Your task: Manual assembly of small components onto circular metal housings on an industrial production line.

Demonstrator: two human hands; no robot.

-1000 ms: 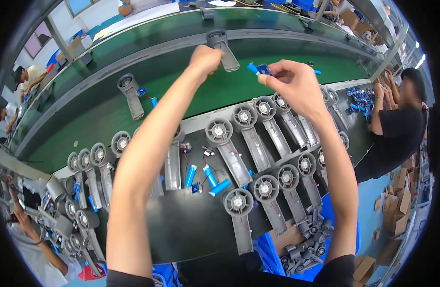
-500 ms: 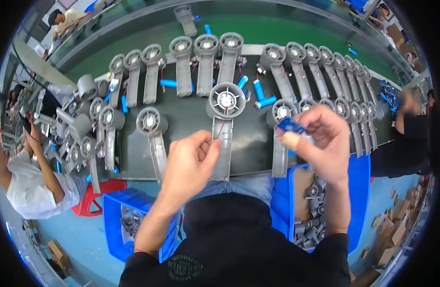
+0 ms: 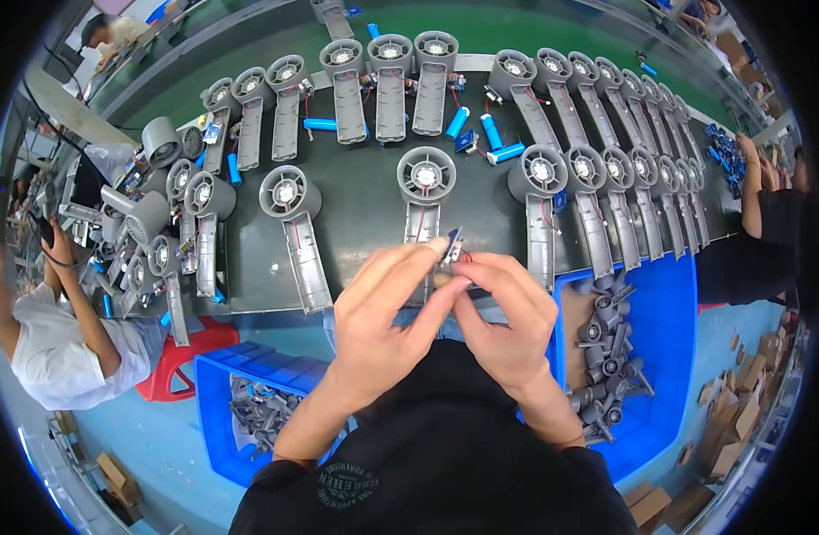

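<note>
Over the near edge of the bench, my left hand [image 3: 383, 303] and my right hand [image 3: 509, 308] meet fingertip to fingertip. Between them they pinch a small blue circuit board [image 3: 453, 239], seen nearly edge-on. A bit of red wire shows by my right fingertips; exactly which finger grips which part is hidden. Just beyond my hands lies a grey fan housing [image 3: 425, 176] with a round spoked head. Its open half-handle [image 3: 421, 221] points toward me, with a thin red wire inside, and its lower end is covered by my fingers.
Similar fan housings [image 3: 290, 192] stand in rows left, right and behind. Blue cylindrical cells [image 3: 491, 132] lie among them. Below the bench edge are a blue bin [image 3: 686, 357] of grey parts at right and another blue bin [image 3: 215, 419] at left. Co-workers sit on both sides.
My right hand has brought the circuit board leftward and down to my left hand, and the fingertips now touch. The board has turned edge-on. The view has shifted slightly.
</note>
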